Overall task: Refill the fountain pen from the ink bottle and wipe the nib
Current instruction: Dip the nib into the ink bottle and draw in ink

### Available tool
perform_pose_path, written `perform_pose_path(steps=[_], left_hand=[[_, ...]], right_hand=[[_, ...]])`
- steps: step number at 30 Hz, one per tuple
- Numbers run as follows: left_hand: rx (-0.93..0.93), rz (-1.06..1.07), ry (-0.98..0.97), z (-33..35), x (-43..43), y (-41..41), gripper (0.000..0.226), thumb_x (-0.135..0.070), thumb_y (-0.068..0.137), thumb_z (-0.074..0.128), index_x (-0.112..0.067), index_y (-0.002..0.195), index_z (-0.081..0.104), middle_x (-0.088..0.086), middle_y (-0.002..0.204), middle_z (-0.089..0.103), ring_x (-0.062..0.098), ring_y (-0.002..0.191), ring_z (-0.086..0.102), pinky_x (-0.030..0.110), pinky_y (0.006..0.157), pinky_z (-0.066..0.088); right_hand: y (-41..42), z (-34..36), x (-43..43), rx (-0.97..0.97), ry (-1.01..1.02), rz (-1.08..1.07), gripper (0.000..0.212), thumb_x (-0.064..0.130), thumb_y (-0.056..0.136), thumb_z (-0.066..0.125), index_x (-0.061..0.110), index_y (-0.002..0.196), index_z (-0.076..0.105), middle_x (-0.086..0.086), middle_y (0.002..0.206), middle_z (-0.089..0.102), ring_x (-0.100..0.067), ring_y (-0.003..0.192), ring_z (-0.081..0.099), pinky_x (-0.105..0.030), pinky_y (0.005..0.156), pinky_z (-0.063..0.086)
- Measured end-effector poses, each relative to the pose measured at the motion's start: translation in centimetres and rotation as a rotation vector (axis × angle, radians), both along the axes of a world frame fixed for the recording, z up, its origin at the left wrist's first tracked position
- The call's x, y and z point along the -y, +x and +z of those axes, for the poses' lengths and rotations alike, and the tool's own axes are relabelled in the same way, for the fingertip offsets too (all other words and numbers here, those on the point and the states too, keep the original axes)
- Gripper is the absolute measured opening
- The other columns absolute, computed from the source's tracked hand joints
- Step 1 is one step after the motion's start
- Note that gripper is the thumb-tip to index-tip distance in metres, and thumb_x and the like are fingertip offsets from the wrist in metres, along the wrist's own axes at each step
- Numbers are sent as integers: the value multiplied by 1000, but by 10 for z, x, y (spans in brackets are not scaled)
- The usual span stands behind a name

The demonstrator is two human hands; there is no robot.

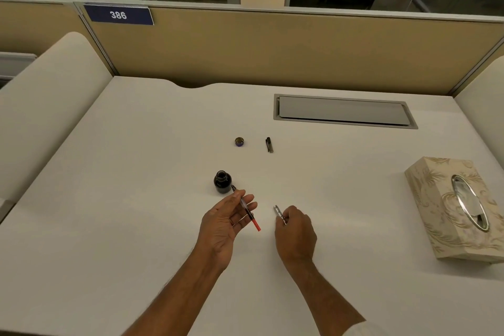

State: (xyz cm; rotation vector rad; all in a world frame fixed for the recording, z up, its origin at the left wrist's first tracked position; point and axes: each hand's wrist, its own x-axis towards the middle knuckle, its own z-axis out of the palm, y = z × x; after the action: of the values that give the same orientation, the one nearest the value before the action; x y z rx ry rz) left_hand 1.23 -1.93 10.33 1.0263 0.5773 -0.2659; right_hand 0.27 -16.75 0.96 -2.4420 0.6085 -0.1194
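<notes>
An open dark ink bottle (pixel 222 182) stands on the white desk (pixel 136 172). My left hand (pixel 226 222) holds the pen's front section with its red converter (pixel 252 219); the nib end points toward the bottle and sits just right of it. Slightly to the right, my right hand (pixel 294 234) grips the silver pen barrel (pixel 278 213), separated from the front section. The bottle's lid (pixel 239 141) and the dark pen cap (pixel 269 144) lie farther back on the desk.
A patterned tissue box (pixel 458 210) sits at the right edge. A grey cable hatch (pixel 343 111) is set into the desk at the back right. A tan partition (pixel 272 46) closes off the far side.
</notes>
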Motion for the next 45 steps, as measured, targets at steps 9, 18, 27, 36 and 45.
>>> perform_pose_path(steps=[9, 18, 27, 36, 45], left_hand=[[-19, -17, -6, -1, -2, 0, 21, -17, 96, 64, -6, 111, 73, 15, 106, 79, 29, 99, 76, 40, 86, 58], [-33, -1, -29, 0, -9, 2, 19, -17, 95, 66, -6, 108, 74, 14, 103, 80, 27, 95, 78, 37, 81, 58], [-41, 6, -50, -3, -16, 10, 19, -20, 94, 67, -9, 107, 74, 13, 104, 80, 25, 95, 78, 36, 80, 57], [-62, 14, -75, -12, -22, 23, 25, -20, 94, 69, -7, 114, 73, 13, 107, 79, 26, 100, 77, 38, 85, 57], [-95, 3, -165, -19, -23, 37, 28, -23, 91, 70, -6, 114, 72, 13, 110, 78, 25, 98, 77, 40, 89, 57]], right_hand=[[-1, -8, 2, -17, 19, 5, 14, 19, 89, 70, 14, 81, 58, -3, 79, 62, -24, 79, 56, -40, 63, 53], [-9, -10, 5, 66, 46, 12, 20, 34, 89, 72, 18, 94, 62, 2, 89, 62, -22, 87, 57, -39, 67, 55], [-33, 63, -26, 355, 519, -2, 5, 21, 95, 67, 24, 91, 68, 15, 88, 69, -8, 87, 65, -21, 66, 51], [-35, 81, -59, 293, 602, 81, 7, 19, 91, 73, 24, 95, 70, 13, 86, 71, -5, 91, 65, -11, 62, 48], [-21, 75, -72, 392, 433, 113, 24, 6, 90, 72, 30, 90, 68, 18, 86, 69, -8, 89, 64, -11, 63, 49]])
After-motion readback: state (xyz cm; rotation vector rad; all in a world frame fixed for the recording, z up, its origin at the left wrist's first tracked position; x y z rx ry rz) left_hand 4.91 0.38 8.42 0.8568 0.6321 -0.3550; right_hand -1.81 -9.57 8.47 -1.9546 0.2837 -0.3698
